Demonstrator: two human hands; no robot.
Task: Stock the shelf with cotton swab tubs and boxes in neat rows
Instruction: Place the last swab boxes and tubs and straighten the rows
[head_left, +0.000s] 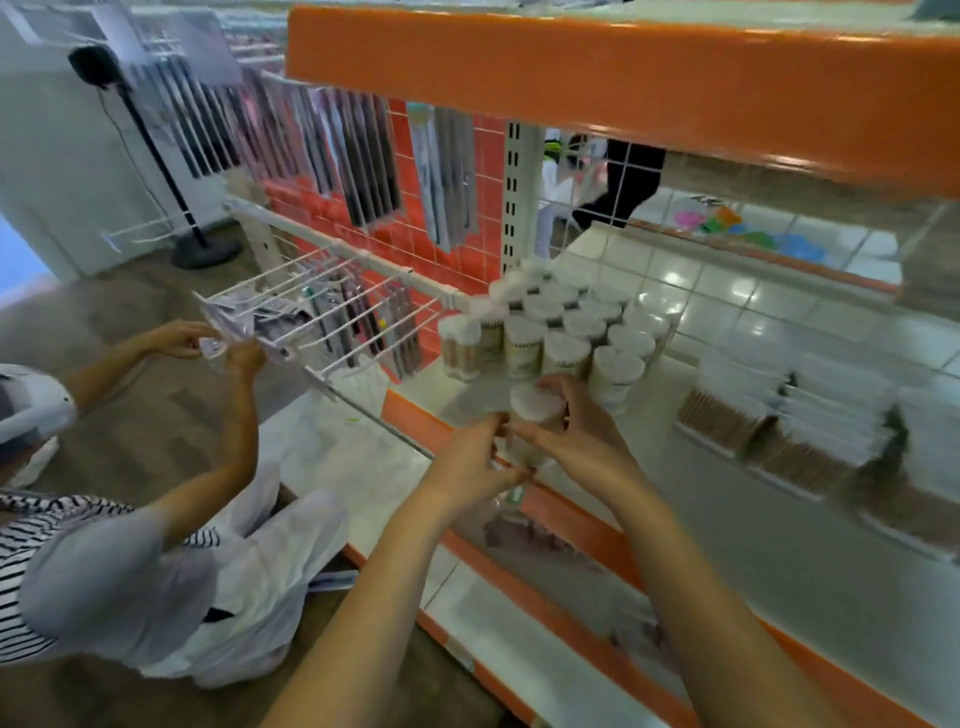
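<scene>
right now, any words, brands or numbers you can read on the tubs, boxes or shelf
No text can be read anywhere in this frame.
Tub held by both hands, left hand and right hand: no lettering shows.
Rows of tubs: pale labels, too blurred to read.
Flat boxes: motion-blurred, no print legible.
Orange shelf edge: a small tag, too blurred to read.
Hanging packets: unreadable.

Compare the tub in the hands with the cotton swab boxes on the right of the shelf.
The held tub is round and upright, gripped by the left hand and right hand; the boxes are flat, rectangular, stacked and untouched. The tub is at the shelf's front edge; the boxes lie further in. Both hold cotton swabs.
</scene>
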